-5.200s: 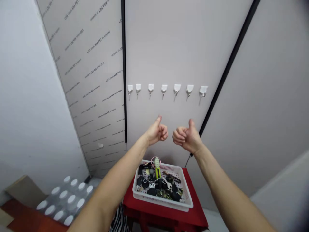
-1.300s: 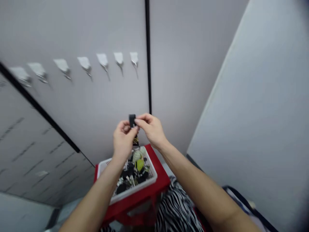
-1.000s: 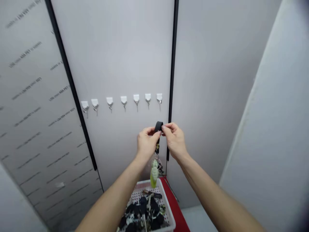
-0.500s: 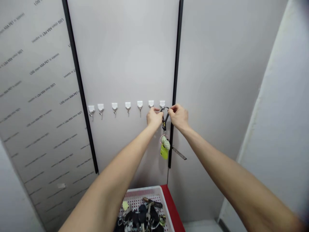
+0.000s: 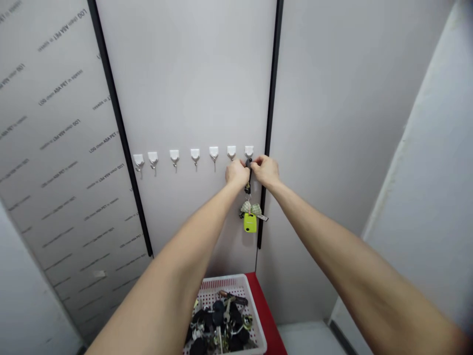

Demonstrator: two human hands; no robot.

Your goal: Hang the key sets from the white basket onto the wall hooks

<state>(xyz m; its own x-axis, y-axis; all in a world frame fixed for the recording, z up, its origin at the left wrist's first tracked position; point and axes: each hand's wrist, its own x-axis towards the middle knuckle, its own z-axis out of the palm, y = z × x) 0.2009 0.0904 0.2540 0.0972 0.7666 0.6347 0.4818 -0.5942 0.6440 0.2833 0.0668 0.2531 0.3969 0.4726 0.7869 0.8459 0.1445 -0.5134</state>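
Up at the far right end of the hook row, both hands are working at a keychain; the left hand (image 5: pixel 237 172) is curling in from the left, thumb and fingers closing in a tight pinch on the black strap (image 5: pixel 249 163); the right hand (image 5: pixel 266 170) is pinching the same strap from the other side, fingertips nearly meeting the left ones, so neither grip is gaping; whether the strap is sitting over the rightmost hook (image 5: pixel 249 149) I honestly can't tell, since the fingers are covering that bit; below them the rest of the keychain is dangling in front of the pale wall panel (image 5: pixel 185 74), with a green checked bow (image 5: pixel 255 208) and a yellow-green fob (image 5: pixel 250 223) hanging lowest; six more white hooks (image 5: pixel 195 155) are lining up to the left; a black strip (image 5: pixel 273 84) is running down just beside the right hand; down below, a white basket (image 5: pixel 223 282) is sitting on a red surface (image 5: pixel 264 310), holding a jumble of keys and dark fobs (image 5: pixel 219 318), plus something brownish (image 5: pixel 233 297) lying near the back.
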